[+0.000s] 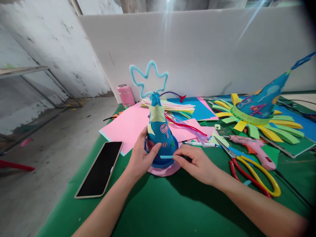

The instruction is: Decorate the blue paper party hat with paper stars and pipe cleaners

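A blue paper cone hat (160, 131) stands upright in front of me, with pale yellow stars, a pink sticker and a pink brim (165, 171). A light blue pipe cleaner (149, 73) bent into a crown-like zigzag rises from its tip. My left hand (143, 151) wraps around the hat's left side, thumb across the front. Between the thumb and fingers of my right hand (192, 161) is pinched a narrow light blue paper strip (166, 157). The strip lies level before the hat's lower edge; whether it touches the hat I cannot tell.
A phone (99, 169) lies at the left. Scissors (249, 168), a pink glue gun (254, 146) and a white pen (201, 144) lie right. Behind are pink paper (128, 125), pipe cleaners (175, 106), a pink bottle (125, 95) and another fringed cone hat (263, 102).
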`<action>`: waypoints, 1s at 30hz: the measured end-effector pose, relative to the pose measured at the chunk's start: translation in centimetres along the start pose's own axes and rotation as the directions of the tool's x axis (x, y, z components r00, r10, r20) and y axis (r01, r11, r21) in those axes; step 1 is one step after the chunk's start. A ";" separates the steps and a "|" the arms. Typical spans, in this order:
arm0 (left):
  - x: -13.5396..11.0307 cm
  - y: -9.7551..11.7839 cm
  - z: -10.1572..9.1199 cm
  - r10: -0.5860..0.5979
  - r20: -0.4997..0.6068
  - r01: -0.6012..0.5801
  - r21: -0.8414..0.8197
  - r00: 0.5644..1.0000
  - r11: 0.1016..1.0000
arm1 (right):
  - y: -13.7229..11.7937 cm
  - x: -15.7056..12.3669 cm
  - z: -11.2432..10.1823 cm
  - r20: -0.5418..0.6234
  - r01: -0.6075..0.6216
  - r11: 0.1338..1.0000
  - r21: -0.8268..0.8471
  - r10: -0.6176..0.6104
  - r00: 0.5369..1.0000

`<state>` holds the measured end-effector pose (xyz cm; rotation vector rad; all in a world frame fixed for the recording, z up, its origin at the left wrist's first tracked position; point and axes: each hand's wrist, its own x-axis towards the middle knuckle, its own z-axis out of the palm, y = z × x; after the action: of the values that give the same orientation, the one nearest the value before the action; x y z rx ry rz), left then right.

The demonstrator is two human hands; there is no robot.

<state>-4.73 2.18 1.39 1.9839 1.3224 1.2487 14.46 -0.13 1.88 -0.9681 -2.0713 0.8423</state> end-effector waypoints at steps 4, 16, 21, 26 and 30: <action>0.0 0.1 -0.2 -0.008 0.041 0.009 -0.014 0.999 1.000 | 0.7 0.0 0.3 0.008 0.008 1.000 -0.026 -0.008 1.000; 1.6 1.9 0.7 -0.040 -0.042 0.042 0.045 0.998 0.998 | 1.1 -0.7 1.6 0.144 0.058 0.995 -0.081 -0.046 0.989; 2.4 2.0 0.7 -0.056 -0.022 0.056 0.014 0.998 0.998 | 1.0 -1.2 1.7 0.140 0.037 0.995 -0.089 -0.024 0.990; 2.1 2.9 0.2 -0.053 -0.033 0.054 0.009 0.998 0.999 | 0.7 -1.5 1.4 0.152 0.066 0.997 -0.049 -0.058 0.987; 1.9 4.0 -0.9 -0.012 -0.078 0.010 -0.022 0.997 1.000 | 0.0 -1.8 1.0 0.207 0.121 0.993 0.017 -0.122 0.971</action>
<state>-3.32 1.99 5.62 1.9280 1.3491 1.3421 14.56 -1.88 0.81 -0.7688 -2.2794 0.9158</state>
